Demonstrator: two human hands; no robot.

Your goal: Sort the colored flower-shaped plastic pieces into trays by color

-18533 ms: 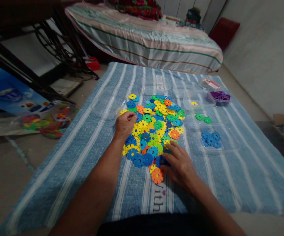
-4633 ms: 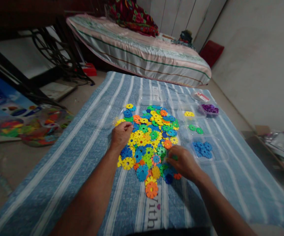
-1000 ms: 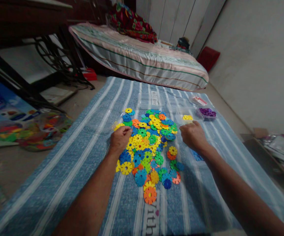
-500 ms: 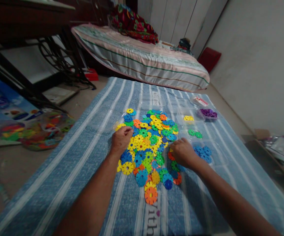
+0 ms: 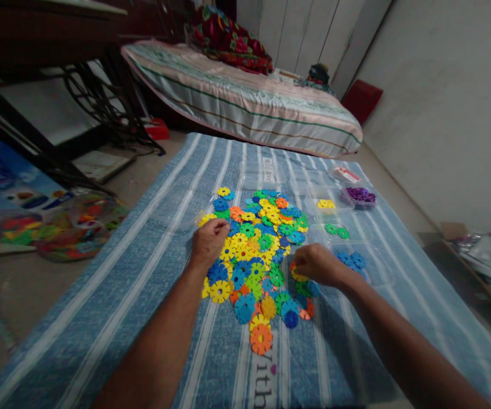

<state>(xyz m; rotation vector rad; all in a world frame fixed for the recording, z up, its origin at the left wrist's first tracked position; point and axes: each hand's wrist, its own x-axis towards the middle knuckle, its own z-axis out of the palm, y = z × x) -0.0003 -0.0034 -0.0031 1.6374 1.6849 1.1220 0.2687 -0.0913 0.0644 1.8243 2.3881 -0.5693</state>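
Many flat, notched plastic snowflake discs in yellow, blue, green and orange form a loose pile [image 5: 240, 244] on the striped cloth. At the pile's left edge is my left hand [image 5: 208, 244], its thumb and fingers pinched together. Whatever lies between those fingertips is too small to make out. My right hand [image 5: 318, 264] is closed over the pile's right side, knuckles up. Right at its fingertips is a yellow disc [image 5: 299, 276], with orange beside it; the fingers hide whether they grip it. A clear box of blue discs [image 5: 351, 261] stands just right of this hand.
Further clear boxes hold green discs [image 5: 337, 231], yellow discs [image 5: 326, 204] and purple discs [image 5: 361, 195]. A clear empty-looking container [image 5: 262, 175] lies behind the pile. Beyond the cloth-covered table [image 5: 143, 250] is a bed [image 5: 245, 108]. Bags of coloured pieces [image 5: 75, 227] lie at left.
My right hand has shifted slightly down and turned, and a yellow disc now shows under its fingertips. My left hand stays in about the same place.
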